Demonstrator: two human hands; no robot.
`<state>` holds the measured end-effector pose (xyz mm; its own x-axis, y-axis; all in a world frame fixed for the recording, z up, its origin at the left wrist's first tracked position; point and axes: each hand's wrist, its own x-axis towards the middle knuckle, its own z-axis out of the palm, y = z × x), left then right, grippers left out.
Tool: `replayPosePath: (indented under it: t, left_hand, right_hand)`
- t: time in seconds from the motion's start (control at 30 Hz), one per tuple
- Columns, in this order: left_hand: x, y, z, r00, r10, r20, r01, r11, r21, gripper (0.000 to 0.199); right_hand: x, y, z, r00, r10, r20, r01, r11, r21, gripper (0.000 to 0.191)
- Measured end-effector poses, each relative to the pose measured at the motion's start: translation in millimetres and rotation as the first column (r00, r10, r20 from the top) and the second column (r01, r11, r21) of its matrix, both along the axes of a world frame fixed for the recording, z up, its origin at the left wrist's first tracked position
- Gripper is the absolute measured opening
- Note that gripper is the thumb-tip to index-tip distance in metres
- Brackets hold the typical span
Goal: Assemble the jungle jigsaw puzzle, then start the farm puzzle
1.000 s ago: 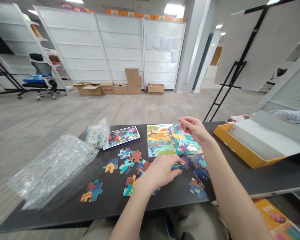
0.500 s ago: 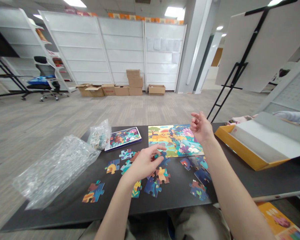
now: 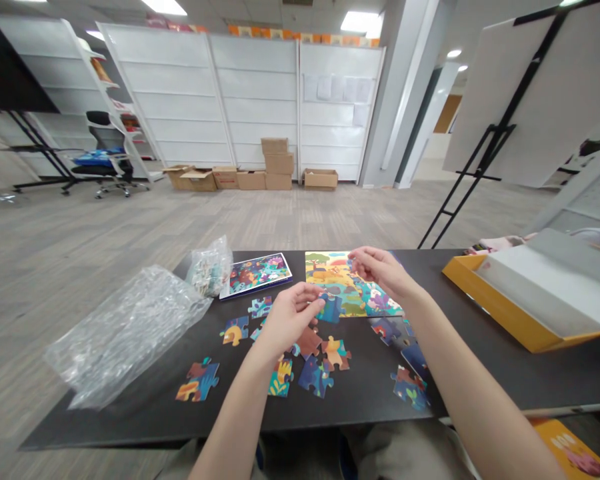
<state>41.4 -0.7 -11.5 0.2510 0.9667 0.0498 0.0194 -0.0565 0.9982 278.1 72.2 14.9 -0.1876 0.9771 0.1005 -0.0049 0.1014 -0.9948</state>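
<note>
My left hand pinches a blue jigsaw puzzle piece between thumb and fingers, just above the table. My right hand hovers over the colourful puzzle picture, fingers loosely bent, with no piece visible in it. Beneath and beside the left hand lie loose pieces: an orange one, a dark blue one and a yellow-flowered one. More dark pieces lie below the right hand, partly hidden by its forearm. A brown and green piece sits nearer the front edge.
A picture card lies at the back left, beside a clear bag of pieces. Crumpled clear plastic covers the left side of the black table. An open yellow box stands on the right.
My right hand has moved left and down over the puzzle picture. The left hand now shows a blue piece in its fingers, lifted from the pile. The view has shifted slightly.
</note>
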Motion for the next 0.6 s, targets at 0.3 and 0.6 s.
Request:
replayPosePath:
  t: [0.3, 0.6]
  left_hand:
    - [6.3, 1.8, -0.6, 0.980, 0.162, 0.115, -0.160, 0.987, -0.022, 0.028]
    - [0.0, 0.9, 0.3, 0.998, 0.040, 0.056, -0.035, 0.996, -0.087, 0.031]
  right_hand:
    - [-22.4, -16.0, -4.8, 0.826, 0.504, 0.251, -0.514, 0.857, -0.029, 0.031]
    - [-18.5, -5.2, -14.6, 0.947, 0.250, 0.201, -0.277, 0.954, 0.118, 0.036]
